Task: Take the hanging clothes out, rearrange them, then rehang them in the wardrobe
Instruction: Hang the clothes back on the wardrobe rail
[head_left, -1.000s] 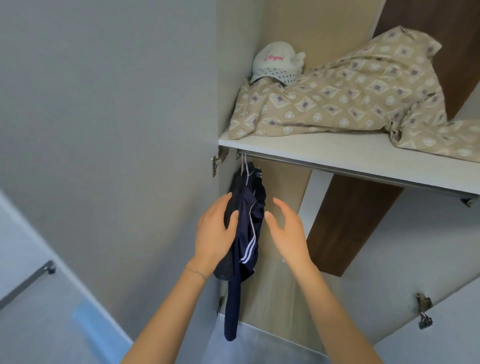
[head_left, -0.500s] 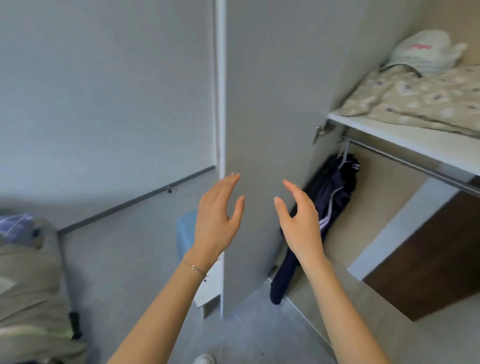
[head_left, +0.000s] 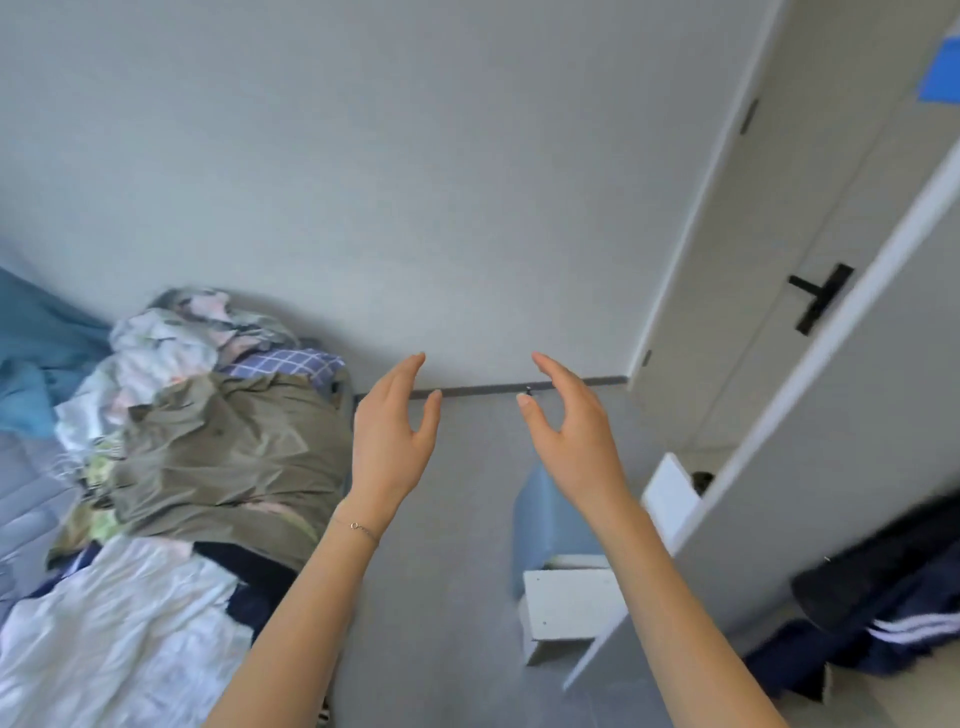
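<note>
With the left hand and right hand held empty, fingers loosely spread, the heaped clothes on the bed are judged soft, light and limp, best gripped at collar or shoulders, the olive garment topmost.

Two hands, one clothes pile, one door

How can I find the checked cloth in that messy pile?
Look at the bed on the left, heaped with clothes. At the heap's far end, near the wall, just beyond the big olive garment, lies the checked cloth. Only it has purple and white squares.
</note>
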